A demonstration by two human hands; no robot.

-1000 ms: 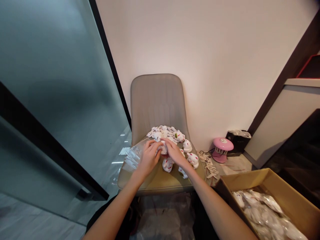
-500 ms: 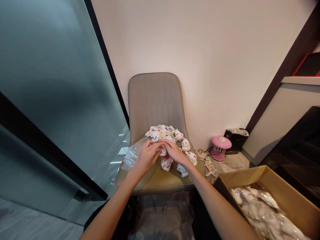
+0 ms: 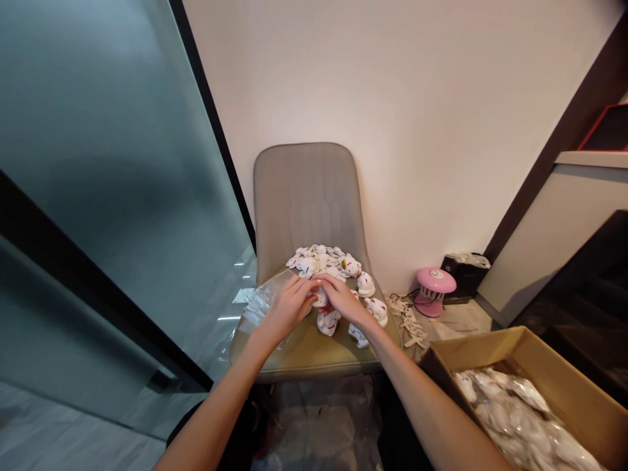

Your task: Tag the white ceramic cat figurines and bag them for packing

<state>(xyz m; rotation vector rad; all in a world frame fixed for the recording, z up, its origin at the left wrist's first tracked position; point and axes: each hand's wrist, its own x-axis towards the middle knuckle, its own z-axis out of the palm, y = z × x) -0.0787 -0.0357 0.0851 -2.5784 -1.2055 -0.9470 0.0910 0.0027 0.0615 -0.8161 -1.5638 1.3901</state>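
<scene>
Above the seat of a grey-beige chair [image 3: 318, 363], my left hand [image 3: 293, 302] and my right hand [image 3: 342, 296] meet, fingers closed on one white figurine [image 3: 320, 299]. Fingers cover most of it. Just below stands a white cat figurine with red marks [image 3: 328, 322]. Similar figurines sit around my right wrist, one at the right of the seat [image 3: 377, 311] and another nearer the front [image 3: 358, 336]. Beyond my fingers lies a heap of small flat white pieces [image 3: 321, 252]. Clear plastic bags [image 3: 258, 305] lie left of my left hand.
At the lower right stands an open cardboard box [image 3: 483, 343] holding several plastic-wrapped white items [image 3: 515, 412]. A pink mushroom-shaped device [image 3: 436, 281] and white strips [image 3: 409, 320] are on the floor. A frosted glass panel [image 3: 122, 163] borders the left; a wall stands behind the chair.
The whole view has shifted slightly. Both hands stay together on the figurine, with only small finger movement; the other things have not visibly moved.
</scene>
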